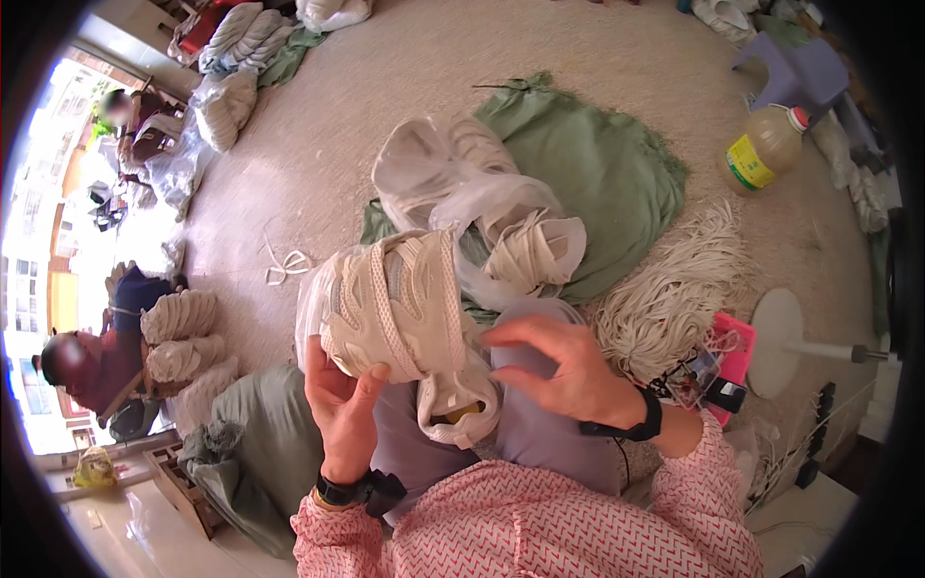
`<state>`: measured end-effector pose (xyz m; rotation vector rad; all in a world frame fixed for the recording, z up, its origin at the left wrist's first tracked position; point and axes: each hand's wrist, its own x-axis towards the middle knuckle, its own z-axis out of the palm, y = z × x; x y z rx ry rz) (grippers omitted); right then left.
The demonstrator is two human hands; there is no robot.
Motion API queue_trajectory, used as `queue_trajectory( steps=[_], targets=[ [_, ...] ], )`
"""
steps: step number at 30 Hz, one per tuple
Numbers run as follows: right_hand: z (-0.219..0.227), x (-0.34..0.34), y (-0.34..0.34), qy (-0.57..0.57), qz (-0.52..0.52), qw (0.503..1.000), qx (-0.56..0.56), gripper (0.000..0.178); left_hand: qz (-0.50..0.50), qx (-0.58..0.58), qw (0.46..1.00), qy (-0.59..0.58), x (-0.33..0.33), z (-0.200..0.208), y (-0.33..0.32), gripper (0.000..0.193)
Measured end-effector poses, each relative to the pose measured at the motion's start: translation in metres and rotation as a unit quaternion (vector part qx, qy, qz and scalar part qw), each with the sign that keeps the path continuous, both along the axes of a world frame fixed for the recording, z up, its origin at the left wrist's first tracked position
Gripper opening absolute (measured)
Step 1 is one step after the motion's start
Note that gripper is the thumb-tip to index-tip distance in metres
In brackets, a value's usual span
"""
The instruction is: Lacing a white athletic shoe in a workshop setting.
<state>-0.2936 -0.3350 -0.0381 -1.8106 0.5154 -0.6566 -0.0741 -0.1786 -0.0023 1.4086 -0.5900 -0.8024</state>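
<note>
Notably, translucent bag [451, 197] at twelve o'clock held pale shoe uppers [525, 255]; left hand [342, 409] gripped cream stack [395, 299]; right hand [568, 366] half-open, empty.

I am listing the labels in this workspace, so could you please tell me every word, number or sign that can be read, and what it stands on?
Large red-capped bottle: print on its yellow label, too small to read.
Cream shoe uppers in the left hand: no readable text shows.
Pink tray and its contents: nothing legible.
No text elsewhere is clear enough to quote.
</note>
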Motion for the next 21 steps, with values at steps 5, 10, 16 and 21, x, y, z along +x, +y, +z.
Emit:
queue_trajectory(
  steps=[5, 10, 16, 21],
  targets=[
    [-0.004, 0.017, 0.014, -0.056, 0.028, 0.996, -0.070, 0.047, -0.018, -0.011, 0.999, 0.031, -0.008, 0.002, -0.004, 0.059],
    [-0.005, 0.028, 0.028, -0.087, 0.023, 0.995, -0.040, 0.071, -0.028, -0.027, 0.989, 0.145, -0.033, 0.007, -0.020, 0.061],
    [0.003, 0.012, -0.002, -0.078, -0.006, 0.994, -0.079, 0.074, -0.060, -0.050, 0.975, 0.207, -0.048, 0.003, -0.043, 0.048],
    [-0.003, -0.023, -0.055, 0.019, -0.075, 0.989, -0.123, 0.062, -0.098, -0.011, 0.993, 0.067, -0.037, -0.005, -0.042, 0.029]
  ],
)
